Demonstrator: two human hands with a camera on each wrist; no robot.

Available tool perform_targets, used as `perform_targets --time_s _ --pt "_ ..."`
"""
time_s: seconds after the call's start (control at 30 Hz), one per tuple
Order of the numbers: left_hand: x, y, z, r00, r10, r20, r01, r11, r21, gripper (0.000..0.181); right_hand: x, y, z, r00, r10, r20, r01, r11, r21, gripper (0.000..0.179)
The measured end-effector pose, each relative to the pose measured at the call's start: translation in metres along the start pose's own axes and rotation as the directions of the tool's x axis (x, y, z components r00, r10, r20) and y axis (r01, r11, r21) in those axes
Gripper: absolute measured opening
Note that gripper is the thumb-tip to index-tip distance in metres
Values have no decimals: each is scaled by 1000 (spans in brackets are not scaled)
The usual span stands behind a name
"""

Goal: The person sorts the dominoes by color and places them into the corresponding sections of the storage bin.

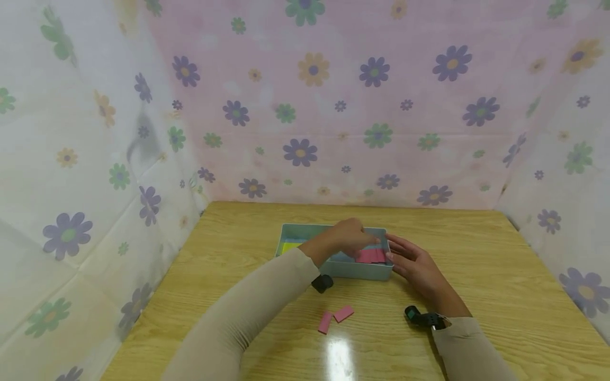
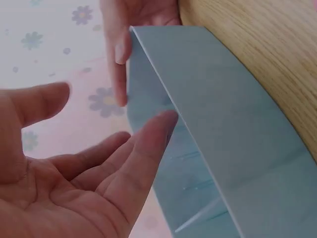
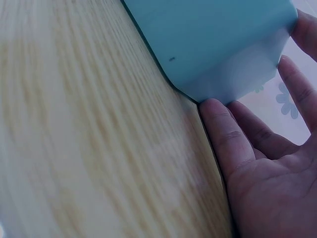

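A pale blue-green box (image 1: 359, 271) stands on the table with flat pink pieces (image 1: 370, 256) at its right end and yellow ones (image 1: 288, 247) at its left. My left hand (image 1: 350, 236) reaches over the front wall, fingers dipped into the box near the pink pieces. In the left wrist view its thumb stands apart from the fingers, and nothing shows between them. My right hand (image 1: 419, 267) rests its fingertips against the box's right end, fingers nearly straight. In the right wrist view those fingers (image 3: 228, 134) touch the outer end wall. My left forearm hides part of the box's inside.
Two pink rectangular pieces, one upright in view (image 1: 325, 322) and one slanted (image 1: 343, 314), lie on the wooden table (image 1: 229, 233) in front of the box. Flower-patterned cloth (image 1: 333, 116) hangs behind and at both sides. Each wrist wears a small black camera.
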State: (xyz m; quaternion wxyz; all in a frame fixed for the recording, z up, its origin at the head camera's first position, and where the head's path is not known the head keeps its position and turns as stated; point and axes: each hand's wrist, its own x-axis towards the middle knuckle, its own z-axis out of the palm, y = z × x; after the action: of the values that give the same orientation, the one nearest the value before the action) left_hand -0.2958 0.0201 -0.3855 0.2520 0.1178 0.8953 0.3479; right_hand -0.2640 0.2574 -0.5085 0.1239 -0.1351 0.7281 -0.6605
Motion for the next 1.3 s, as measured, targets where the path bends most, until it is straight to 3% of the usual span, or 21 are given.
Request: perform_targets --time_s 0.13,0.4,0.53,0.67,0.97,1.3 --pt "-14 -9 -4 996 82 -19 -83 997 -2 37 1 0 0 1000 21 -15 -22 1000 -9 62" --pt "-40 -37 -16 975 203 -86 -214 967 -139 19 3 0 0 999 46 -22 -47 999 -23 65" --pt "-51 -49 -13 965 251 -72 -260 951 -171 22 2 -2 -1 999 43 -30 -44 999 -24 67" --pt "-60 -62 -4 955 283 -89 -293 947 -134 21 3 -4 -2 999 27 -33 -28 999 -31 66" --pt "-75 -83 23 967 248 -58 -255 947 -196 28 3 -2 -1 999 34 -30 -35 999 -32 66" --pt "-68 -99 39 981 194 -23 -195 970 -148 21 1 2 -1 999 31 -21 -31 999 13 66"
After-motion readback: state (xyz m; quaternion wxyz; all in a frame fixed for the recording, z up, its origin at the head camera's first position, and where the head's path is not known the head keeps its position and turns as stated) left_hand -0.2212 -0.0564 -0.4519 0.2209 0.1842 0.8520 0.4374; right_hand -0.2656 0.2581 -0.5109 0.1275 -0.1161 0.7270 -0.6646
